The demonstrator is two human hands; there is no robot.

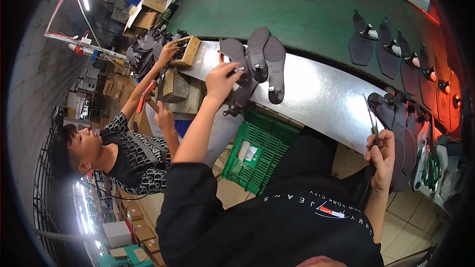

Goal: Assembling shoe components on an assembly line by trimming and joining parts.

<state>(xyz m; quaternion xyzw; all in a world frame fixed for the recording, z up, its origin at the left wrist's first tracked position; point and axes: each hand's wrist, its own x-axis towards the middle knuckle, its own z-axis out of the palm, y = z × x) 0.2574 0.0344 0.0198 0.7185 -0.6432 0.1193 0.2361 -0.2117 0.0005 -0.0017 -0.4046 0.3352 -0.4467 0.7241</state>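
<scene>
My left hand point(221, 83) is raised over the near edge of the metal bench, its thumb and fingers curled together at the fingertips. A small pale, shiny bit shows there, too small to name. Beside and behind it lie several dark high-heeled shoe soles point(275, 55), heels toward me. In my right hand point(381, 155) is a slender pointed metal tool point(370, 111), its tip up and away from me; whether it is tweezers or scissors I cannot tell. Close by that hand, more dark heeled soles point(396, 118) are stacked at the bench's right end.
Behind the metal bench point(316, 94) runs a green belt point(297, 7) carrying several sandals point(388, 49) under a red glow. A green crate point(257, 168) stands below. On the left, a person point(128, 143) holds a hammer point(144, 98) and reaches into a wooden box point(190, 52). Green-handled scissors point(431, 170) hang far right.
</scene>
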